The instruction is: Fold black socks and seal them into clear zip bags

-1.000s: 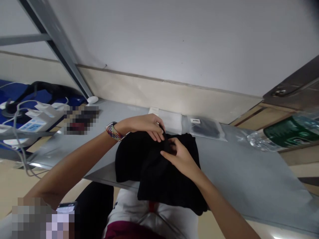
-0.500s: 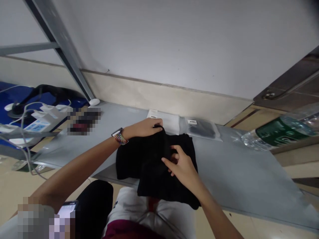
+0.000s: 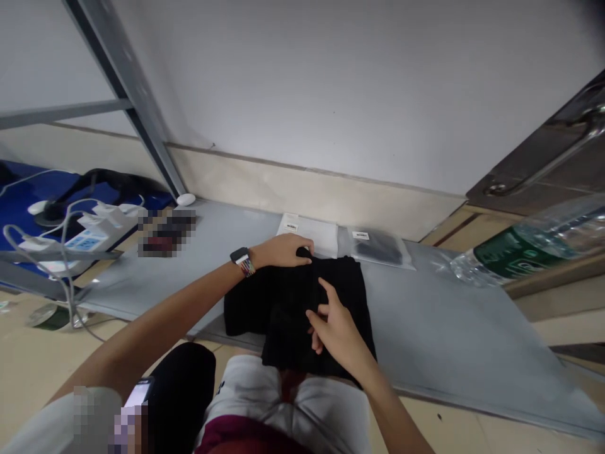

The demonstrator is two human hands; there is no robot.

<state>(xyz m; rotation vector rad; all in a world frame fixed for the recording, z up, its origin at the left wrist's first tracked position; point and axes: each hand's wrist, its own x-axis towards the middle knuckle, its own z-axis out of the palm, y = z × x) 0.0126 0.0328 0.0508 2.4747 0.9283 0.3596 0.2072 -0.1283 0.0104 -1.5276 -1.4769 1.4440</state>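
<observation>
A: Take the black cloth as the clock's centre. What's biggest?
B: The white wall (image 3: pixel 326 94) at twelve, running out of view above. Then the grey table (image 3: pixel 439 340), its far left end partly covered by other things.
A: And the black cloth (image 3: pixel 290 321) itself?
B: It lies folded on the table, its six o'clock side hanging past the near edge. The folds are so dark that I can't make out what garment it is.
A: Next?
B: A clear bottle (image 3: pixel 520 252) between two and three, cut off by the right edge, its green label unreadable. A white power strip (image 3: pixel 89 238) between nine and ten, partly hidden by its plugs and cords.
A: The packets?
B: A white packet (image 3: pixel 324 236) just past twelve, its near left part behind the left hand, and a dark packet (image 3: pixel 380 247) towards two.
A: The hands?
B: The left hand (image 3: pixel 282 251), past eleven, pinches the cloth's far edge; its thumb is hard to make out. The right hand (image 3: pixel 338 328), towards three, is loose, index finger out and the others curled, over the cloth. I can't tell whether it touches.
A: Smallest?
B: A phone (image 3: pixel 138 392) near eight, its lower part pixelated, and a watch (image 3: pixel 240 255) on the left wrist.
</observation>
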